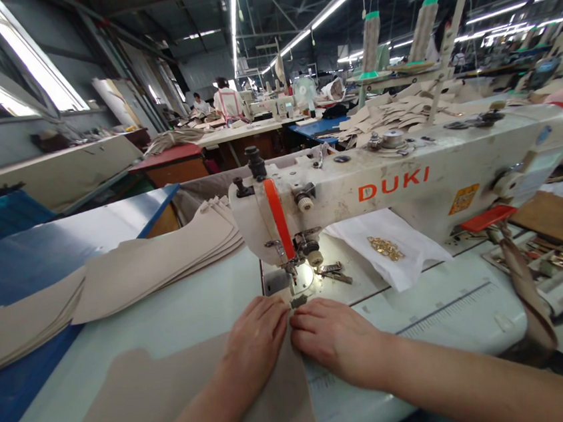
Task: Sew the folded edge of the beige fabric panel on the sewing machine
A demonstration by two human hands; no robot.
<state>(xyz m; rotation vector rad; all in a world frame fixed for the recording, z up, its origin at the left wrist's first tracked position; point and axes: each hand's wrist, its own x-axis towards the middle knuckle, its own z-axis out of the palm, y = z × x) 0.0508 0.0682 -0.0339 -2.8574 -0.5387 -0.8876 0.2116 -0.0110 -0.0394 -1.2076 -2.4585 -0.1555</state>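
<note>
My left hand point(257, 334) is closed on the edge of a beige fabric panel point(179, 389), just in front of the needle area of a sewing machine point(393, 179). Beside it my right hand point(338, 339) has its fingers bent and pressed together at the same edge, almost touching the left fingertips. Between the hands and the needle a small dark piece point(298, 300) shows; what exactly it is I cannot tell. The panel spreads over the pale table toward me, partly under my left forearm. My fingertips hide the pinched edge.
Stacked beige panels point(160, 257) lie left of the machine. Gold-coloured metal rings point(386, 248) rest on a white sheet point(403, 272) under the machine arm. At right is a tray of small parts point(543, 264). Thread cones point(370, 44) stand behind; a person point(230, 102) sits farther back.
</note>
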